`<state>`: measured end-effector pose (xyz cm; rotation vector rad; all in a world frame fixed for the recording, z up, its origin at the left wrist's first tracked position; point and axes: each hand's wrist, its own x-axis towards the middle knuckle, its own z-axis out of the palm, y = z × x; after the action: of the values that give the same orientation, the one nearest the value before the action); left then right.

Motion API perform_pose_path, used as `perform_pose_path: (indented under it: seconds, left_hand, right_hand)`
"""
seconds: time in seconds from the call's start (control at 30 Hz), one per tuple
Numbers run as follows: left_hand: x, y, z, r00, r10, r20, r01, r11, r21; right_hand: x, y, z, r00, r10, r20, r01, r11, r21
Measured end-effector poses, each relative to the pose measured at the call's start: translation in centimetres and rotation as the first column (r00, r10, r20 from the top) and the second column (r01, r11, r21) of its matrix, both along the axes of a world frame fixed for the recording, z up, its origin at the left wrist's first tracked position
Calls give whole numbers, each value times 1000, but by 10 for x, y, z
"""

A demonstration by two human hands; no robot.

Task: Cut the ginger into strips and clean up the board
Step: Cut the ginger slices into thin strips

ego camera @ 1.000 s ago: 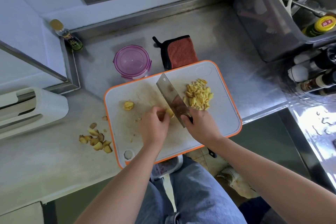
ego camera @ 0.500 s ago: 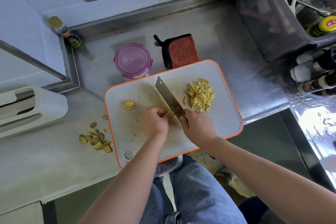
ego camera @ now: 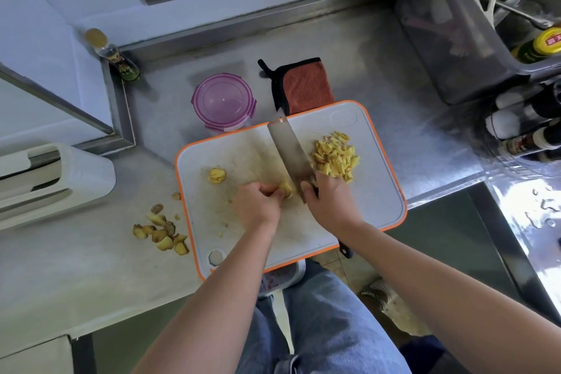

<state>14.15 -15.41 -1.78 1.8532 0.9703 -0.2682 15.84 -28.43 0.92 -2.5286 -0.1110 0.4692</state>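
With the left hand (ego camera: pixel 258 206) pinching the ginger piece (ego camera: pixel 285 188) mid-board and the right hand (ego camera: pixel 329 200) gripping the cleaver (ego camera: pixel 287 152), fingertips, seemingly tucked, should be staying clear while thin slices are falling rightward.

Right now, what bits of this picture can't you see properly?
All in the head view:
- Handle of the cleaver: the right hand wraps it; only its end peeks out under the forearm.
- The ginger piece being cut: mostly covered by the left hand.
- The yellow-capped bottle: cut off by the right edge, label too small to read.
- The purple-lidded container: the tinted lid hides any contents.
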Motion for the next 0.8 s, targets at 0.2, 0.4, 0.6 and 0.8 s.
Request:
perform_pose_path:
  seconds: [0.2, 0.4, 0.6, 0.8]
  left_hand:
    - [2, 2, 3, 1000, -16, -24, 16, 1000, -7]
    - [4, 3, 1, 1000, -2, -27, 1, 999, -43]
    - [4, 4, 3, 999, 39, -26, -41, 995, -93]
    - [3, 3, 5, 999, 42, -17, -44, 994, -100]
  right_hand:
    - [-8, -1, 2, 992, 110, -61, -115, 989, -90]
    - [-13, -2, 10, 985, 136, -105, -153, 973, -175]
    - [-12, 9, 4, 986, 137, -96, -155, 965, -213]
    - [-13, 8, 2, 986, 140, -85, -155, 965, -210]
